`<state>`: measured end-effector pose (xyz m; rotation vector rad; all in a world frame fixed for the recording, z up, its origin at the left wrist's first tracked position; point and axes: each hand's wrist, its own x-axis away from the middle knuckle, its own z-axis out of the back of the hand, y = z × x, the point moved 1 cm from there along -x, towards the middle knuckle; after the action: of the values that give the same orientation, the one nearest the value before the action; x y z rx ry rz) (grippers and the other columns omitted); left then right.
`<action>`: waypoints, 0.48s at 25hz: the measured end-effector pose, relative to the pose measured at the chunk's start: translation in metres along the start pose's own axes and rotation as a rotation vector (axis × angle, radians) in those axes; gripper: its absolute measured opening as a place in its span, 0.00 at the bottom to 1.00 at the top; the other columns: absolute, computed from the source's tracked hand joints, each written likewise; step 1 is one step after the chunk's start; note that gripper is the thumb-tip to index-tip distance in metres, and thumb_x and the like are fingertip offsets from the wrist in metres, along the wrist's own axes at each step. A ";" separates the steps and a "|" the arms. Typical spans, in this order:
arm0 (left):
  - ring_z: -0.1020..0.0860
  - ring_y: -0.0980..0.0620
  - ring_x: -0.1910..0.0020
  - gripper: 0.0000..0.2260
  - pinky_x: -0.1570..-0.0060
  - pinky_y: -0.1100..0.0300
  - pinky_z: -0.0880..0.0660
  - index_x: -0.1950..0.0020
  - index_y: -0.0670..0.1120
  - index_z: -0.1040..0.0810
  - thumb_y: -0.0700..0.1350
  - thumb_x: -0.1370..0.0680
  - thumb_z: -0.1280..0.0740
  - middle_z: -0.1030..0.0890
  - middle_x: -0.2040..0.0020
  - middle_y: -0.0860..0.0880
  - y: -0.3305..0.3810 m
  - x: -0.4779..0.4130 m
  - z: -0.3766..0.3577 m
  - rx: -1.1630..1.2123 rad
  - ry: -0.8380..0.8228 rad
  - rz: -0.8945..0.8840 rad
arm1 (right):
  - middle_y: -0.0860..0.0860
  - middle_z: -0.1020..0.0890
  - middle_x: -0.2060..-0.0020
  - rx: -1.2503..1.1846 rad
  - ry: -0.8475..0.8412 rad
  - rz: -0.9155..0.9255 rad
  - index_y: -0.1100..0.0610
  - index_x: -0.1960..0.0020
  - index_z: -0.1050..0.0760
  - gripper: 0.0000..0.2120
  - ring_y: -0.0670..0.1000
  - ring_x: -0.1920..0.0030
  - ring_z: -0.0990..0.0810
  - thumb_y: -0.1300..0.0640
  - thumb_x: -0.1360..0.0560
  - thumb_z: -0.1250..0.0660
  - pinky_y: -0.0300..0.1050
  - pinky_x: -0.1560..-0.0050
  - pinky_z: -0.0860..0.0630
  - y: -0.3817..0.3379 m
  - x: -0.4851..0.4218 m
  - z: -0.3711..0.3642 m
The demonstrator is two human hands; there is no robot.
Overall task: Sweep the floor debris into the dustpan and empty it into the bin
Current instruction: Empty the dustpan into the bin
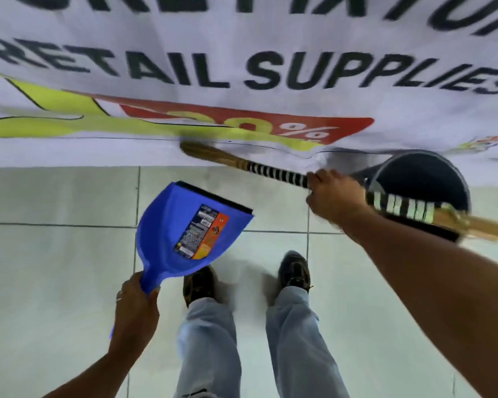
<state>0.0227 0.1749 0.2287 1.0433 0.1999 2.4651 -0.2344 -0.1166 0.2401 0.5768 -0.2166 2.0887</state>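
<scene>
Head view: left hand grips the blue dustpan by its handle above the tiled floor, right hand clenches the broom mid-shaft beside the dark bin. Both tools look light, rigid, best held at their handles.

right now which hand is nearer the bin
Right. The right hand holds the broom just beside the bin, almost at its rim. The left hand holds the dustpan, far off to the bin's left.
</scene>
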 end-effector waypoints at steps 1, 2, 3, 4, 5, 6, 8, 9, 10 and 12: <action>0.24 0.35 0.56 0.08 0.58 0.47 0.27 0.46 0.37 0.26 0.35 0.24 0.36 0.22 0.55 0.37 -0.009 -0.005 -0.004 -0.017 -0.001 0.028 | 0.63 0.18 0.53 0.001 0.027 0.052 0.63 0.45 0.24 0.17 0.64 0.54 0.18 0.60 0.33 0.34 0.54 0.59 0.20 -0.011 -0.026 0.000; 0.23 0.35 0.55 0.09 0.56 0.45 0.26 0.45 0.37 0.26 0.35 0.24 0.35 0.21 0.54 0.36 -0.016 -0.011 -0.011 -0.036 -0.011 0.043 | 0.64 0.18 0.54 -0.015 0.027 0.120 0.65 0.47 0.23 0.16 0.65 0.55 0.18 0.62 0.34 0.34 0.56 0.60 0.20 -0.027 -0.053 -0.003; 0.23 0.35 0.54 0.10 0.55 0.44 0.26 0.44 0.36 0.26 0.35 0.25 0.35 0.21 0.53 0.35 -0.021 -0.019 -0.022 -0.048 -0.024 0.050 | 0.65 0.19 0.53 -0.040 0.016 0.183 0.65 0.46 0.23 0.15 0.66 0.54 0.19 0.63 0.32 0.36 0.57 0.57 0.20 -0.047 -0.081 -0.009; 0.24 0.35 0.54 0.11 0.54 0.44 0.26 0.43 0.35 0.27 0.35 0.25 0.34 0.22 0.51 0.35 -0.020 -0.026 -0.033 -0.042 -0.033 0.052 | 0.66 0.19 0.50 -0.071 0.021 0.232 0.65 0.45 0.24 0.15 0.66 0.51 0.20 0.64 0.29 0.38 0.58 0.54 0.21 -0.066 -0.105 -0.014; 0.24 0.35 0.53 0.12 0.53 0.44 0.27 0.43 0.35 0.27 0.35 0.26 0.34 0.22 0.51 0.35 -0.018 -0.033 -0.044 -0.025 -0.039 0.057 | 0.65 0.20 0.48 -0.092 0.037 0.267 0.65 0.43 0.24 0.14 0.66 0.49 0.20 0.64 0.27 0.39 0.57 0.51 0.23 -0.084 -0.126 -0.019; 0.23 0.36 0.52 0.12 0.53 0.45 0.27 0.43 0.36 0.27 0.35 0.26 0.33 0.22 0.50 0.36 -0.016 -0.042 -0.059 0.003 -0.039 0.071 | 0.64 0.20 0.47 -0.104 0.056 0.284 0.64 0.42 0.24 0.13 0.65 0.48 0.21 0.63 0.26 0.39 0.55 0.49 0.24 -0.102 -0.150 -0.027; 0.23 0.38 0.54 0.11 0.55 0.46 0.26 0.45 0.37 0.26 0.37 0.26 0.32 0.21 0.52 0.38 -0.013 -0.058 -0.092 0.077 -0.051 0.091 | 0.61 0.21 0.43 -0.118 0.050 0.275 0.62 0.40 0.26 0.14 0.63 0.43 0.22 0.63 0.24 0.39 0.53 0.45 0.25 -0.126 -0.190 -0.052; 0.23 0.38 0.55 0.09 0.57 0.47 0.25 0.48 0.37 0.26 0.38 0.27 0.32 0.21 0.53 0.39 -0.008 -0.064 -0.107 0.115 -0.061 0.084 | 0.61 0.22 0.40 -0.140 0.046 0.251 0.62 0.37 0.27 0.15 0.62 0.40 0.24 0.63 0.23 0.40 0.53 0.42 0.25 -0.131 -0.201 -0.062; 0.23 0.38 0.56 0.08 0.59 0.49 0.25 0.51 0.38 0.26 0.38 0.27 0.32 0.21 0.55 0.40 -0.001 -0.068 -0.123 0.135 -0.070 0.081 | 0.61 0.23 0.37 -0.171 0.038 0.223 0.63 0.34 0.29 0.17 0.62 0.37 0.26 0.64 0.22 0.41 0.53 0.39 0.27 -0.131 -0.207 -0.073; 0.22 0.38 0.55 0.08 0.58 0.50 0.25 0.53 0.37 0.26 0.39 0.28 0.31 0.22 0.57 0.41 0.018 -0.076 -0.152 0.123 -0.073 0.105 | 0.61 0.26 0.34 -0.214 0.027 0.179 0.63 0.31 0.33 0.19 0.61 0.34 0.29 0.65 0.21 0.43 0.51 0.35 0.31 -0.114 -0.200 -0.091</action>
<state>-0.0451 0.1302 0.0789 1.2224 0.2832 2.5289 -0.0763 -0.1695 0.0565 0.4121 -0.4843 2.2083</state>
